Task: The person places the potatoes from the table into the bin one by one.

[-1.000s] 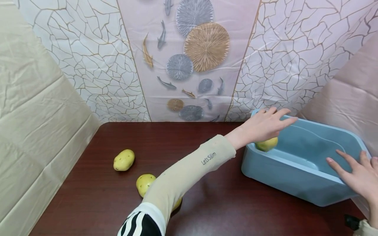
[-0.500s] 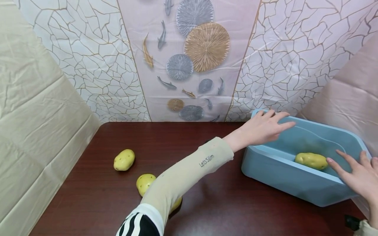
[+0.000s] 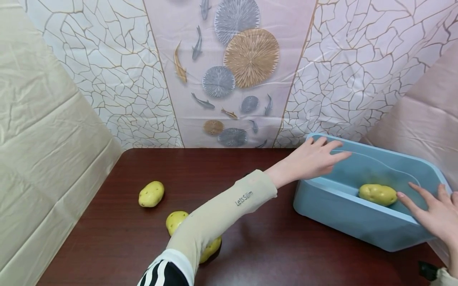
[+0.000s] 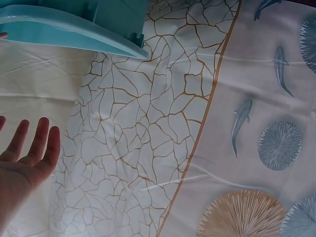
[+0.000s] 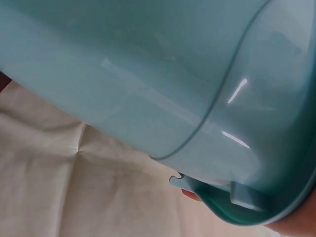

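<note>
Patterned cloth (image 3: 229, 75) hangs behind the table (image 3: 272, 242) and bin (image 3: 350, 218).

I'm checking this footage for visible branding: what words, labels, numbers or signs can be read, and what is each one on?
"LetsSlim": dark lettering along the beige left sleeve.
No other text can be read: none shows on the blue bin, the potatoes or the patterned backdrop.
</note>
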Available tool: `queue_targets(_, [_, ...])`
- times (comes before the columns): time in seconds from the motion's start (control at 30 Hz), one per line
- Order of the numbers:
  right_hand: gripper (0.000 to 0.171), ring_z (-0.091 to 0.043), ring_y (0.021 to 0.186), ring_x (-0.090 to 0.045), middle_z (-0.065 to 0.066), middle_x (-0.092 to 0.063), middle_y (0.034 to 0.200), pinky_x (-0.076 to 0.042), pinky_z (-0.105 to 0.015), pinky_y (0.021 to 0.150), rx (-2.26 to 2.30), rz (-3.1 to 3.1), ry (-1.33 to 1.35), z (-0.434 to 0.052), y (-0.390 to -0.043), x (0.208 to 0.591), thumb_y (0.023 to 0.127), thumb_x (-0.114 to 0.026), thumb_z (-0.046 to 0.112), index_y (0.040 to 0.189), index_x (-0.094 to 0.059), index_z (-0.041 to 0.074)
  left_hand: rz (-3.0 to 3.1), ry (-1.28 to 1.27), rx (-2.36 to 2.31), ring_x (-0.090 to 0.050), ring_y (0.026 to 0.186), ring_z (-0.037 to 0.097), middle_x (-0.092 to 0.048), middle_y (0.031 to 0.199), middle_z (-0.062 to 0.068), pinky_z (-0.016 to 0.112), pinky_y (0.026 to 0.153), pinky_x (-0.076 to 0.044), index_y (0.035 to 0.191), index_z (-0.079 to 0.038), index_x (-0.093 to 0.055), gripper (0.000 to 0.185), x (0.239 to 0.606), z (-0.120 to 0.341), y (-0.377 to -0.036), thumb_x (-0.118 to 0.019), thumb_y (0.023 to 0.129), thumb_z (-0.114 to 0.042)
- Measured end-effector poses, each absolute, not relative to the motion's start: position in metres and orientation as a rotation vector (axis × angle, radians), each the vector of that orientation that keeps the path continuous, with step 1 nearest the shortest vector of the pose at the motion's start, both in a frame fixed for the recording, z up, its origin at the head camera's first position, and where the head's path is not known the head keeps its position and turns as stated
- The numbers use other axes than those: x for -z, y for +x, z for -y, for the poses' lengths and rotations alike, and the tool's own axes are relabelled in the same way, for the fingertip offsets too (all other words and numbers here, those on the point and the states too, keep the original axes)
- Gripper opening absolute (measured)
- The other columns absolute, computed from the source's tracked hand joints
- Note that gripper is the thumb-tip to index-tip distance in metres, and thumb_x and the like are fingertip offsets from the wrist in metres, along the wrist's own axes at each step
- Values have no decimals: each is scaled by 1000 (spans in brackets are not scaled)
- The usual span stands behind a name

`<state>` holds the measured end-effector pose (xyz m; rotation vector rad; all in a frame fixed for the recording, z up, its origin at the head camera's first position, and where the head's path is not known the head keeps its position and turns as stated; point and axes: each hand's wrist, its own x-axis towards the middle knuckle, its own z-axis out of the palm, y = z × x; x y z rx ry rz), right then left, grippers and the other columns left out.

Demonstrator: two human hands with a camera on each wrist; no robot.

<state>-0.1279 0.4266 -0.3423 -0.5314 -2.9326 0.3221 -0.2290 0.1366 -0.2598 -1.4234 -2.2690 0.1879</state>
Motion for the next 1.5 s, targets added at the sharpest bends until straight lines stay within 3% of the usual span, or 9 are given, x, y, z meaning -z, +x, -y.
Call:
queue_targets(0.17, [88,-54,125,19,-43,17,132,0,-65,99,-330,2932,-534,-429,-129,344,86,-21,64,136,-13,-7,2304,-1431,-202,-44,116,17,-35,140,-2,36,90,-42,137,-30,-33,44,261,-135,-227,-37,93,-29])
queue_targets(0.57, [89,-53,126,19,-40,19,135,-1,-66,99,-373,2918,-556,-434,-130,350,85,-22,65,137,-10,-7,2347,-1433,-230,-43,116,15,-33,141,-4,33,88,-42,137,-32,-30,44,257,-132,-224,-34,94,-28])
queue_targets(0.93, [90,-51,126,21,-41,18,134,3,-64,101,-362,2924,-539,-431,-130,348,85,-21,65,136,-11,-8,2207,-1401,-203,-49,98,14,-48,128,-7,25,65,-39,132,-29,-40,41,263,-122,-222,-35,91,-29])
queue_targets(1.27, [89,-53,125,20,-42,17,133,4,-64,101,-354,2925,-529,-432,-131,348,86,-21,64,137,-11,-8,2150,-1402,-161,-50,91,13,-55,119,-10,24,60,-34,127,-28,-47,37,271,-105,-215,-36,92,-31])
queue_targets(1.5, [89,-54,125,18,-42,17,133,2,-65,100,-356,2920,-535,-434,-131,350,85,-21,65,136,-11,-8,2139,-1394,-144,-50,95,12,-57,117,-11,23,63,-35,124,-28,-49,35,276,-93,-208,-38,91,-34])
